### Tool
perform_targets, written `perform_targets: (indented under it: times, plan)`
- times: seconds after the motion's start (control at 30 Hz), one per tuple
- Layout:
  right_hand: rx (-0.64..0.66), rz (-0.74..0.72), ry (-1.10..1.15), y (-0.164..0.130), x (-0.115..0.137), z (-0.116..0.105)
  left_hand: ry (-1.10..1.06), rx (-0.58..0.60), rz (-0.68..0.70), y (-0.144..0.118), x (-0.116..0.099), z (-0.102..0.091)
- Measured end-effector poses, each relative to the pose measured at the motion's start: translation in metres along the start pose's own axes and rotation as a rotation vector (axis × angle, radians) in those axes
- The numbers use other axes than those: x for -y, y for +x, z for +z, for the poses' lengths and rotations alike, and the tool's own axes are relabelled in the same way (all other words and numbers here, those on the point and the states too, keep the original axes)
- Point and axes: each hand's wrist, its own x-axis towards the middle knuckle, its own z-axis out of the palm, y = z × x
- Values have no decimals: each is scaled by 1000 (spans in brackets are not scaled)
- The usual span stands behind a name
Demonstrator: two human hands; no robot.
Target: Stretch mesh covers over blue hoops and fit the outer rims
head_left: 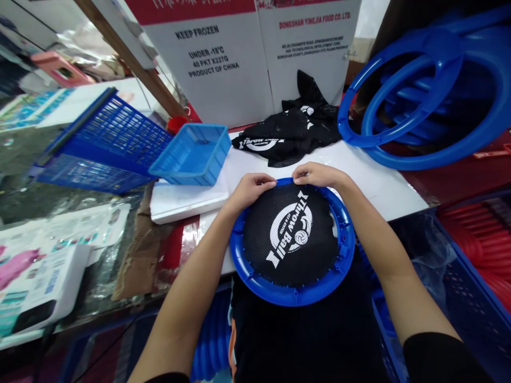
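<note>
A round blue plastic ring (255,279) lies at the near edge of the white table (379,186). A black mesh net (287,239) printed "Throw Ball" is stretched across it. My left hand (249,190) pinches the net's far edge against the ring's top rim. My right hand (317,174) grips the same far edge just to the right, fingers curled over the rim. Both hands nearly touch each other.
A pile of black printed nets (291,133) lies behind the ring. Stacked blue rings (431,85) lean at the right. A small blue tray (191,154) and a tilted blue basket (107,143) sit at the left. A white carton (247,53) stands behind.
</note>
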Motion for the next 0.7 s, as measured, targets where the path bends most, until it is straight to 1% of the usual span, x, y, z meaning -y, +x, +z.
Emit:
perform_targets:
  times: [0.13, 0.27, 0.43, 0.57, 0.7]
  plan:
    - [30, 55, 42, -1, 3, -2, -10, -13, -7, 0, -2, 0]
    - [45, 50, 50, 0, 0, -1, -17, -40, 21, -2, -5, 2]
    - [4, -38, -73, -1, -7, 2, 3, -50, 32, -4, -6, 5]
    - [-47, -106, -143, -8, -7, 3, 67, -46, 74, -5, -8, 6]
    - [-29, -131, -149, -9, -6, 3, 93, -28, 97, -5, -9, 5]
